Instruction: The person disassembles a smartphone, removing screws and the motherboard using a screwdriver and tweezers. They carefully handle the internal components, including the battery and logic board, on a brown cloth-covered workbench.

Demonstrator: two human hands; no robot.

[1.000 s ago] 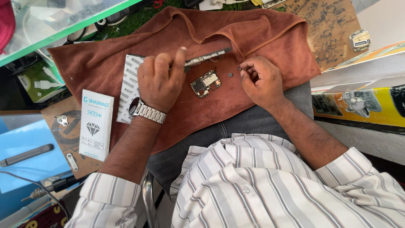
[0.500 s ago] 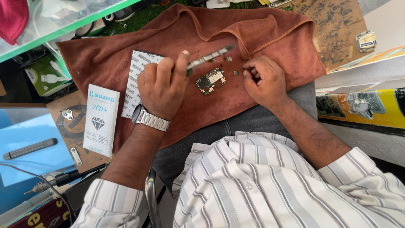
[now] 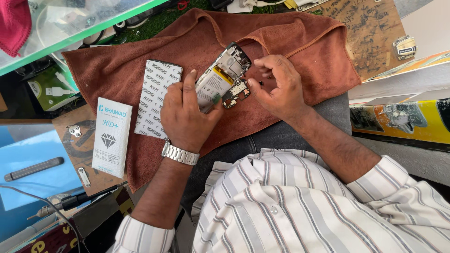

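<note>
**Opened phone held over a brown cloth**

The left hand point(image 3: 185, 115) grips an opened phone point(image 3: 220, 75), thumb and fingers wrapped round its lower end, so the body slants up and to the right with its inner side facing the camera. A battery with a yellow band fills the middle of the phone. A metal watch point(image 3: 180, 153) sits on the left wrist.

The right hand point(image 3: 276, 89) is just beside the phone, its fingers curled in and pinching at a small circuit board point(image 3: 236, 92) that lies against the phone's lower right edge. Whether the board is held free or still sits on the phone cannot be told.

Both hands work above a brown cloth point(image 3: 304, 51) spread over the person's lap. On the cloth, left of the left hand, lies a printed white sheet point(image 3: 154, 93). Further left, off the cloth, a white packet point(image 3: 111, 136) with a diamond drawing rests on a dark board. Beyond it a blue mat point(image 3: 28, 150) carries a grey pen-shaped tool point(image 3: 33, 168). A striped shirt point(image 3: 290, 211) fills the bottom of the view.
</note>
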